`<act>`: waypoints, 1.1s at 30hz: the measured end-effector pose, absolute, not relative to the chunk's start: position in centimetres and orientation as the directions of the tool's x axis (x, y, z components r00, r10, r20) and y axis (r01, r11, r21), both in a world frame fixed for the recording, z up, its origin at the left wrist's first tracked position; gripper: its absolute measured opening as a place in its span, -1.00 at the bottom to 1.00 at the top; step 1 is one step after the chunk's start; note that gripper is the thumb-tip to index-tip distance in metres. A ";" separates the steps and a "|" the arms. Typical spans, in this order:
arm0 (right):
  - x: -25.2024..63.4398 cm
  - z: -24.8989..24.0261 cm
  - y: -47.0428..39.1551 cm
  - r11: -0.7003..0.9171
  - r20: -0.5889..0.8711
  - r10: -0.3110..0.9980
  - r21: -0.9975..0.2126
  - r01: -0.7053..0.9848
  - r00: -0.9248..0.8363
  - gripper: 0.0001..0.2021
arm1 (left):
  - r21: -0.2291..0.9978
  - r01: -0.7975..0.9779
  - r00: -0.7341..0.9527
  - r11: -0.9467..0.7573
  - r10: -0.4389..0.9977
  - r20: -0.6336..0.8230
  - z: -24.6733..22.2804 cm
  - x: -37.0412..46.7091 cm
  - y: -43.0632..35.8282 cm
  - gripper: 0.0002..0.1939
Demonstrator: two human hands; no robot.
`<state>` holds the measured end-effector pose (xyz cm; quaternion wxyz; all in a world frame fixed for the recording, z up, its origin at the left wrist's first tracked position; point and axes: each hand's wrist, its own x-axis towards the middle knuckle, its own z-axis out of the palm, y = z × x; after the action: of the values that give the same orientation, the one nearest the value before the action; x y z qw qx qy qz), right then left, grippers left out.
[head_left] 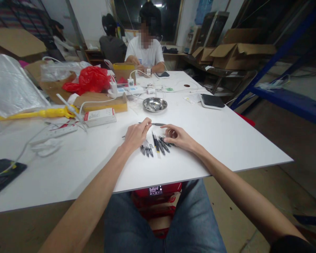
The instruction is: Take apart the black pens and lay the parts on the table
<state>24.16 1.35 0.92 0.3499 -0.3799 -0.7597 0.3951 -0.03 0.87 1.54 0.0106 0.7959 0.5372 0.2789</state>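
My left hand point(137, 135) is closed, its thumb and forefinger pinching a slim dark pen point(158, 124) that lies level and points right. Across from it, my right hand point(179, 136) has curved fingers with a gap between thumb and fingers. Its forefinger reaches close to the pen's right end; whether they touch I cannot tell. Below and between the hands, several clear and black pen parts point(147, 151) are laid on the white table point(173, 168). Thin black pen refills point(156, 143) with yellow bits lie in the middle, and dark pen barrels point(163, 146) lie beside my right hand.
Beyond my hands stands a shiny metal bowl point(155, 104) with small parts inside. A white box point(100, 117), a power strip point(125, 91) with cables, and a red plastic bag point(91, 79) are at left. A black-topped device point(212, 101) lies right. A person point(144, 52) sits opposite.
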 end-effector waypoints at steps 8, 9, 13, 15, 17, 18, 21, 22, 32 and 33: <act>26.4 1.9 -0.5 0.420 0.134 0.829 -0.791 0.446 -0.543 -0.84 | 0.368 0.762 0.380 -0.532 0.829 0.411 1.6 0.0 0.9 -0.73; 26.4 2.0 -0.5 0.413 0.128 0.833 -0.791 0.452 -0.538 -0.85 | 0.375 0.750 0.390 -0.545 0.822 0.415 1.6 0.0 0.9 -0.74; 26.1 2.3 -0.3 0.380 0.111 0.859 -0.793 0.476 -0.500 -0.85 | 0.398 0.720 0.414 -0.569 0.811 0.412 1.7 0.0 1.0 -0.79; 25.7 2.5 0.6 0.369 0.135 0.872 -0.813 0.451 -0.470 -0.83 | 0.412 0.716 0.412 -0.563 0.818 0.402 1.8 0.1 1.0 -0.82; 24.8 2.6 2.1 0.369 0.201 0.886 -0.851 0.373 -0.418 -0.80 | 0.426 0.717 0.403 -0.552 0.827 0.393 1.7 0.1 1.1 -0.83; 24.2 2.6 3.0 0.371 0.240 0.894 -0.870 0.324 -0.379 -0.78 | 0.433 0.718 0.396 -0.545 0.831 0.390 1.7 0.1 1.2 -0.84; 22.1 2.1 5.3 0.391 0.331 0.905 -0.894 0.218 -0.267 -0.71 | 0.454 0.719 0.368 -0.527 0.842 0.394 1.6 0.0 1.2 -0.84; 21.6 1.8 5.7 0.405 0.353 0.901 -0.893 0.197 -0.250 -0.70 | 0.458 0.719 0.362 -0.524 0.843 0.396 1.5 -0.1 1.3 -0.85; 21.0 -0.3 5.7 0.314 0.292 0.941 -0.941 0.125 -0.170 -0.70 | 0.502 0.687 0.349 -0.526 0.844 0.407 1.1 0.0 1.6 -0.81; 21.0 -0.2 5.8 0.318 0.293 0.939 -0.939 0.131 -0.178 -0.70 | 0.507 0.684 0.349 -0.525 0.845 0.404 1.0 0.1 1.6 -0.80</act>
<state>21.02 5.75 -0.23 0.4899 -0.4134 -0.6472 0.4126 0.08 1.65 1.05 0.1255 0.8115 0.4711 0.3220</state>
